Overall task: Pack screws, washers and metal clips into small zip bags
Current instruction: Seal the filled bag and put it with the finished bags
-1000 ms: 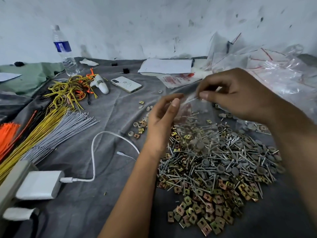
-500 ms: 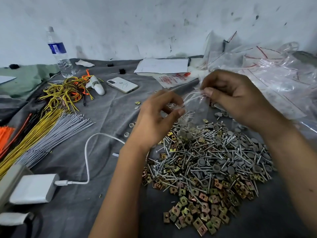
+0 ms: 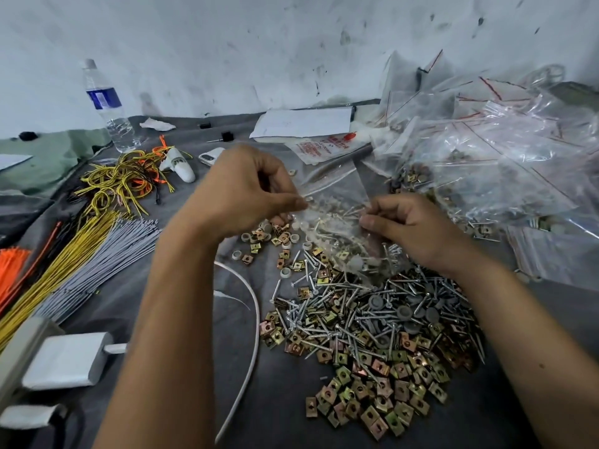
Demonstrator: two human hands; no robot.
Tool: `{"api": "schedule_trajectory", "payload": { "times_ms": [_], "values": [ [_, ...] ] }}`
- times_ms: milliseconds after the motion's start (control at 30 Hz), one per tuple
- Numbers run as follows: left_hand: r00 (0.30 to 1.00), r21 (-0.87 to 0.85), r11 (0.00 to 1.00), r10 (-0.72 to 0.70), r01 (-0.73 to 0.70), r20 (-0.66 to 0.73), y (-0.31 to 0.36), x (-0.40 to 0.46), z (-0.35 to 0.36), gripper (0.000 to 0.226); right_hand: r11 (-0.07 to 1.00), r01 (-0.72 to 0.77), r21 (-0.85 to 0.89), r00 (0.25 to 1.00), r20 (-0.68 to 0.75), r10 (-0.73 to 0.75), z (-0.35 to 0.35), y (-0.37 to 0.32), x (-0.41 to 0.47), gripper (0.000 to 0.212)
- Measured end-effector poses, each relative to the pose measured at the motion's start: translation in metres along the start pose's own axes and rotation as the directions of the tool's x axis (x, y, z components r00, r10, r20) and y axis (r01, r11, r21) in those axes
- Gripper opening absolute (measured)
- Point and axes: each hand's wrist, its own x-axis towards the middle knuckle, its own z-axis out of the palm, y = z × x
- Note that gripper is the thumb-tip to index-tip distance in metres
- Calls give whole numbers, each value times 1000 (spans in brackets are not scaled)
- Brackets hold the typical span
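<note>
Nearest lie the square metal clips [image 3: 372, 403], spread on the grey cloth [image 3: 201, 351]. Beyond them sits the mound of screws [image 3: 366, 315] with grey washers [image 3: 403, 311] mixed in. Above the far edge of this mound the small zip bag [image 3: 337, 202] hangs between both hands, its contents visible through the film. The left hand [image 3: 240, 192] pinches the bag's left edge between thumb and curled fingers; the right hand [image 3: 411, 228] pinches the right edge likewise. The step in hand appears to be closing the bag. Keep the mouth level, keep both pinches firm, and press the strip along its full width. Far right lies a heap of packed bags [image 3: 505, 163]
</note>
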Motion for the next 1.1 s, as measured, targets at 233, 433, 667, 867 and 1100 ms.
{"api": "schedule_trajectory", "payload": {
  "times_ms": [233, 433, 667, 867, 1100],
  "values": [
    [981, 15, 995, -99, 98, 168, -6, 14, 18, 19, 977, -51, 207, 997, -50, 63, 2, 0, 12, 28],
    [993, 20, 993, -114, 114, 35, -28, 15, 41, 28, 990, -13, 140, 981, -188, 40, 10, 14, 22, 21],
    [996, -111, 994, -19, 10, -86, -40, 12, 52, 22, 995, 101, 7, 946, -311, -94, 5, 23, 19, 10],
    [979, -148, 986, 43, -73, -201, -54, 9, 67, 37, 954, 166, -250, 912, -329, -245, 4, 21, 14, 7],
    [949, 183, 958, 255, -222, -183, -41, 15, 91, 12, 828, 261, -496, 912, -154, -380, 15, 13, 15, 11]
  ]
}}
